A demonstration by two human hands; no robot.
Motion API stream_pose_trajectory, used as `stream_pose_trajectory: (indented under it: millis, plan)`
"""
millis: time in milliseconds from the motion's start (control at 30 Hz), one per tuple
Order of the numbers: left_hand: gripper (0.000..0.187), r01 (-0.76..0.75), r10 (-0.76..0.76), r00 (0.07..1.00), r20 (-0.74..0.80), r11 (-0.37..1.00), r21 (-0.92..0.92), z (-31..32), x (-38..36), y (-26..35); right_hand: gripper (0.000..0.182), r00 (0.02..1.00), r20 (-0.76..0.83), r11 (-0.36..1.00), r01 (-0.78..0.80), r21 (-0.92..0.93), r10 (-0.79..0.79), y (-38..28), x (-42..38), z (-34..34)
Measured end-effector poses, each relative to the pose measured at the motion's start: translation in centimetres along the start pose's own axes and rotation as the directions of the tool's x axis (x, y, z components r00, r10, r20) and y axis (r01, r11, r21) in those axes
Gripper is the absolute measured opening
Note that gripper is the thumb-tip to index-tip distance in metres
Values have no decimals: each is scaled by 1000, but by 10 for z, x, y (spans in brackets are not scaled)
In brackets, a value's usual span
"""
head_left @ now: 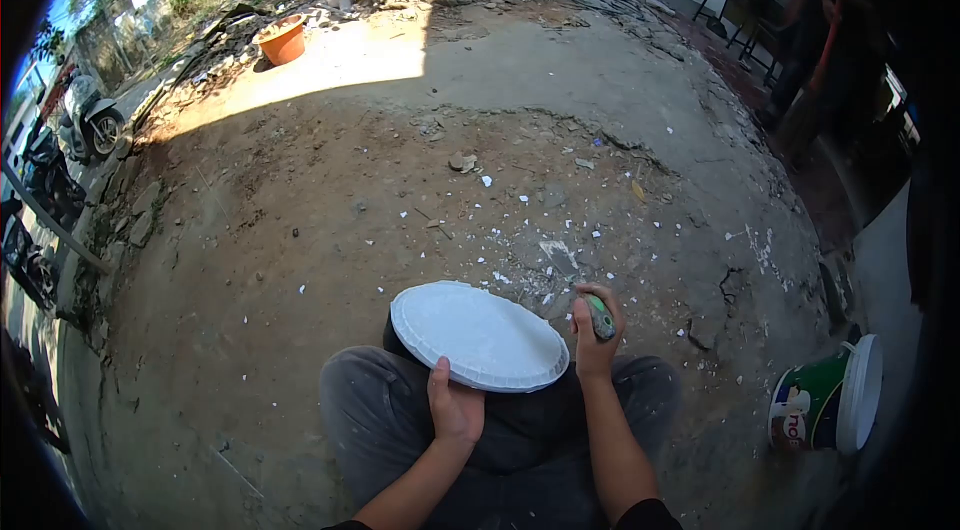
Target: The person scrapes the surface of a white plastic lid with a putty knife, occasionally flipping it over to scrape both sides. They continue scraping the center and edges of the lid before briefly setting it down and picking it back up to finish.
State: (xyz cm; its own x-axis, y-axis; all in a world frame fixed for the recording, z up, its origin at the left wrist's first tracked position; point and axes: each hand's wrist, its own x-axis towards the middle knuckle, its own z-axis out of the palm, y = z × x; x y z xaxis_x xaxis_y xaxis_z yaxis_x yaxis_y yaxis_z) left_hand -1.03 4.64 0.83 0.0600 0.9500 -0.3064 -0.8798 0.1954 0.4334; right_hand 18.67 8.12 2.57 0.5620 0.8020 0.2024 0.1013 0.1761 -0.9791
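A dark round tub with a white disc-shaped face (480, 335), like a lid, rests tilted over my lap. My left hand (457, 405) grips its near edge, thumb on the white face and fingers hidden beneath. In my right hand (597, 345) is a scraper with a green and grey handle (601, 318). Its flat blade (560, 256) points away from me, just past the tub's right side and apart from the white face. White flakes (505, 280) lie scattered on the dirt around and beyond the blade.
A green bucket with a white rim (866, 395) lies on its side at my right. An orange pot (282, 40) stands far left, near rubble. Motorbikes (90, 115) are parked along the left edge. A person (805, 30) stands at the far right holding a long red handle.
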Motion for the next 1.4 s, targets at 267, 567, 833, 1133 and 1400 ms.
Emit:
stream_pose_trajectory:
  millis: [267,567,833,1133,1400]
  plan:
    - [61,2,-12,997,81,992,124,6,-3,-7,16,1000,11,999,-16,35,16,3,2,3]
    - [73,283,-286,958,14,953,112,15,-15,-15,17,988,62,987,145,-68,-141,4,2,9]
    - [55,347,-377,924,67,899,268,6,-14,-16,23,994,87,996,69,-50,-64,-15,-2,-1]
    - [44,481,-566,815,126,781,399,-4,-24,-44,15,793,479,834,515,-197,-376,-41,-12,-11]
    - [52,672,-679,733,36,731,117,-16,-21,-40,15,828,533,972,55,228,-171,-34,-32,22]
